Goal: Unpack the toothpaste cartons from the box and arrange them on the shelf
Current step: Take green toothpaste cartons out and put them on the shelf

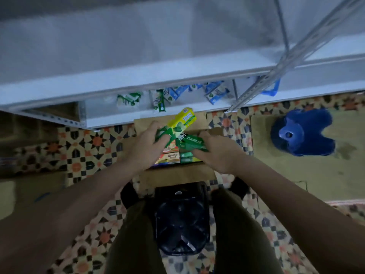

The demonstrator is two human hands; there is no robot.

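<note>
An open cardboard box (177,174) sits on the patterned floor below the white metal shelf (138,80). My left hand (146,146) grips a yellow and green toothpaste carton (182,120) that points up toward the shelf. My right hand (219,152) grips a dark green carton marked DARLIE (192,144). Both cartons hover just above the box. More cartons (171,158) lie packed inside it, partly hidden by my hands. Several green and blue cartons (215,91) stand on the lower shelf board.
A blue plastic stool (302,133) lies overturned on flattened cardboard (296,175) to the right. A black stool (181,220) stands between my legs. A slotted steel upright (296,54) crosses the shelf's right side. Brown cardboard lies at the far left.
</note>
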